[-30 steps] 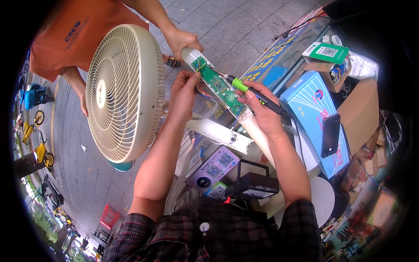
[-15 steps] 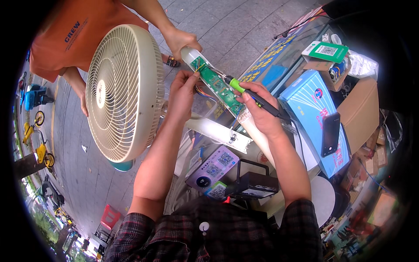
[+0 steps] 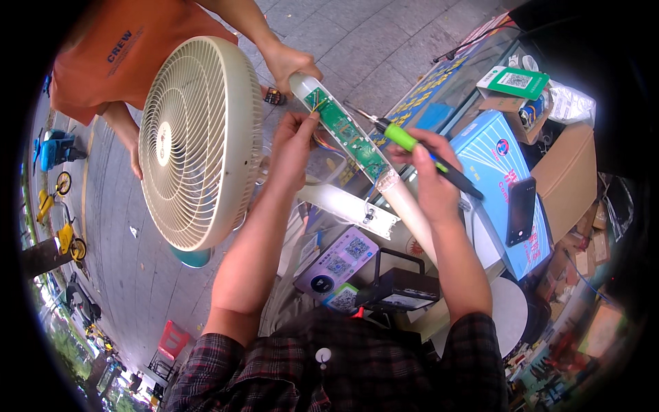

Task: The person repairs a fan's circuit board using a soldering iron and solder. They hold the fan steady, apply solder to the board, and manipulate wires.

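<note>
A green circuit board (image 3: 347, 130) lies in a long white housing (image 3: 412, 220) that slants across the middle. My left hand (image 3: 295, 141) is closed in a pinch at the board's left edge, on thin wires (image 3: 318, 103), partly hidden by the fingers. In my right hand (image 3: 436, 175) is a green and black soldering iron (image 3: 400, 137), its metal tip pointing up and left, apart from the board. Another person's hand (image 3: 292, 65) grips the housing's far end. That person's other hand (image 3: 132, 151) rests against a large cream fan (image 3: 195, 144), left of my forearm.
A loose white cover strip (image 3: 350, 209) lies below the board. Nearer me stand a black lamp-like box (image 3: 398, 290) and a purple card (image 3: 336, 264). A blue box (image 3: 491, 161) with a phone (image 3: 521, 211) on it and a cardboard box (image 3: 566, 182) are at right.
My right hand has drawn the soldering iron back to the right, its tip moving off the board. My left hand stays at the board's edge. The fan and housing have shifted slightly right.
</note>
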### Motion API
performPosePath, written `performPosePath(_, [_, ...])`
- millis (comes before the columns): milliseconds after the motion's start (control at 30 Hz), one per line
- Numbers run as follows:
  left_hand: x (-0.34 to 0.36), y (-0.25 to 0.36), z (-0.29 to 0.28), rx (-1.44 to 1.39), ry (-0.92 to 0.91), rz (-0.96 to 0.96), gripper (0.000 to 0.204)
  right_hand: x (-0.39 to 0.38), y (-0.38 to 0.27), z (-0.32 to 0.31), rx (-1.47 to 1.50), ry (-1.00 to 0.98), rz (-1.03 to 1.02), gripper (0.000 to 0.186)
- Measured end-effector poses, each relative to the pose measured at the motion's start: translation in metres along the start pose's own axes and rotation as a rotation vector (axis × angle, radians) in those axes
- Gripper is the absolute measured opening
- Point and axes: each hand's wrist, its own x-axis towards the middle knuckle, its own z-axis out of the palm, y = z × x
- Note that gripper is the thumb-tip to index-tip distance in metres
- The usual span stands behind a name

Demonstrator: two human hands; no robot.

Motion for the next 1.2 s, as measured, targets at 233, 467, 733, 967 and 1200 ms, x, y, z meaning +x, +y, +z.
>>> performPosePath(233, [-0.060,0.004,-0.001,0.346,0.199,0.276,0.047,-0.063,-0.131,-0.026,-0.046,-0.349,-0.421,0.028])
performPosePath(467, [-0.166,-0.030,-0.033,0.312,0.085,0.363,0.028,-0.089,-0.188,-0.007,0.198,-0.366,-0.477,0.023])
performPosePath(733, [-0.252,-0.085,-0.120,0.631,0.071,0.215,0.016,-0.122,-0.190,-0.025,0.408,-0.404,-0.584,0.021])
performPosePath(967, [-0.274,-0.203,-0.304,1.333,-0.070,-0.144,0.026,-0.162,-0.204,-0.018,0.399,-0.361,-0.585,0.021])
performPosePath(1200, [-0.358,-0.265,-0.421,1.316,-0.070,-0.408,0.036,-0.199,-0.173,-0.022,0.420,-0.137,-0.488,0.022])
